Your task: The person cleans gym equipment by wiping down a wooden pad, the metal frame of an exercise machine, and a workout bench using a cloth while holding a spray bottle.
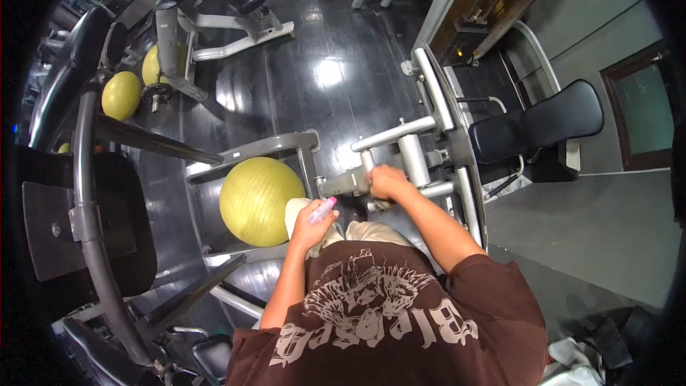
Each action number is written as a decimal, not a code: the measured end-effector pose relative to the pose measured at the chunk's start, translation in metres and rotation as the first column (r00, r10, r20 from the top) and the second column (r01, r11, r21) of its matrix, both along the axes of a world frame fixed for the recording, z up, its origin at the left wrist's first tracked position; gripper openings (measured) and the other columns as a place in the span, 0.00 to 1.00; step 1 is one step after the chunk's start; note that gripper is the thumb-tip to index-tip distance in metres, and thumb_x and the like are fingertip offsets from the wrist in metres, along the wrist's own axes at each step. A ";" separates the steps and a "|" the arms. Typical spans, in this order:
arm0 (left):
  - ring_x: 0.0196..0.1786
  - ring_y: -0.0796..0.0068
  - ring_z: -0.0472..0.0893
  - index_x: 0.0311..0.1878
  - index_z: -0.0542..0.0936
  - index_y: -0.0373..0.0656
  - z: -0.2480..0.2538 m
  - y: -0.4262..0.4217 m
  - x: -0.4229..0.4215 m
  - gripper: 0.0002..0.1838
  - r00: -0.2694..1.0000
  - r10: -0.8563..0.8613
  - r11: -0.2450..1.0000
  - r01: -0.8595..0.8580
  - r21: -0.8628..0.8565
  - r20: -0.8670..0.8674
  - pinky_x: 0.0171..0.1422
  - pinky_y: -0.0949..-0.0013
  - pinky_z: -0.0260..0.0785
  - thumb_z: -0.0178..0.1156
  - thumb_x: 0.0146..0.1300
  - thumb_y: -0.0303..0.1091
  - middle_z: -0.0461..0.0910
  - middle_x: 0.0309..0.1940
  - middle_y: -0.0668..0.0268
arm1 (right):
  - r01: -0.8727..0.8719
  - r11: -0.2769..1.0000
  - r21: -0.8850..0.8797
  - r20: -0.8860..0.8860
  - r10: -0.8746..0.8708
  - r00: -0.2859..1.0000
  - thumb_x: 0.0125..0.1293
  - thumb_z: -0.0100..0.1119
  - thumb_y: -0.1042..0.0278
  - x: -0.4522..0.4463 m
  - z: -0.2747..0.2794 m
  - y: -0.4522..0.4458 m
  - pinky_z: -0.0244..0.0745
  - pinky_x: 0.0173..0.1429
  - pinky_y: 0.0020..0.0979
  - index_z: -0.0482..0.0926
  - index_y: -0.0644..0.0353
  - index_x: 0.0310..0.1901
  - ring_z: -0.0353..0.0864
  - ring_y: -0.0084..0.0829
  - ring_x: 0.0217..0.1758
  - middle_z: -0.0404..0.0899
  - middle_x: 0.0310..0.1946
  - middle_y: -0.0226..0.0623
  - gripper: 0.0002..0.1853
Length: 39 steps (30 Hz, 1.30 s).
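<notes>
My left hand (pixel 309 225) is wrapped around a small clear bottle (pixel 321 211) with a pink cap, beside the large yellow-green ball (pixel 261 201). To the right, my right hand (pixel 388 183) is closed at the grey metal frame (pixel 343 184) of a machine, next to a short upright post. A bit of something brownish shows under this hand, too small to tell what it is. A light grey roller-like tube (pixel 413 160) is just right of the hand.
A black padded bench (pixel 536 125) stands at the right, by a weight stack. Dark machine bars (pixel 87 171) rise at the left. Two smaller yellow balls, one a whole ball (pixel 121 96), lie at the upper left. Another machine (pixel 243 39) stands on the dark floor (pixel 336 93).
</notes>
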<state>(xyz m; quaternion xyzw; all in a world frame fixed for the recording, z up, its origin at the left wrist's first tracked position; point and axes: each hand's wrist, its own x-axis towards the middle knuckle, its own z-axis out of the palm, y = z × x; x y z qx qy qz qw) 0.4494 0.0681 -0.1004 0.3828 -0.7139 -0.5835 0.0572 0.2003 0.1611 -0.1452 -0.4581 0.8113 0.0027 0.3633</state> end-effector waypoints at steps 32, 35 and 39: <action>0.28 0.83 0.75 0.40 0.82 0.39 0.000 -0.022 0.025 0.09 0.987 0.154 0.986 -0.150 0.068 -0.055 0.36 0.73 0.70 0.70 0.64 0.33 0.79 0.25 0.72 | -0.106 0.991 -0.087 -0.089 0.098 0.991 0.64 0.56 0.69 0.012 -0.020 0.014 0.79 0.58 0.52 0.86 0.47 0.51 0.84 0.55 0.52 0.81 0.49 0.49 0.16; 0.29 0.83 0.76 0.41 0.82 0.39 -0.002 -0.025 0.022 0.10 0.987 0.147 0.987 -0.142 0.081 -0.062 0.37 0.73 0.70 0.70 0.64 0.34 0.80 0.26 0.71 | -0.256 0.957 0.135 -0.030 0.263 0.964 0.64 0.56 0.69 0.017 -0.007 0.011 0.80 0.56 0.52 0.86 0.47 0.51 0.86 0.54 0.51 0.86 0.44 0.51 0.16; 0.30 0.82 0.77 0.41 0.82 0.40 -0.002 -0.028 0.018 0.10 0.990 0.126 0.992 -0.124 0.037 -0.066 0.38 0.73 0.71 0.71 0.64 0.35 0.81 0.28 0.71 | 0.059 0.963 -0.263 -0.096 -0.087 0.992 0.66 0.53 0.70 0.008 0.006 -0.016 0.79 0.57 0.53 0.85 0.44 0.52 0.84 0.53 0.54 0.81 0.51 0.50 0.17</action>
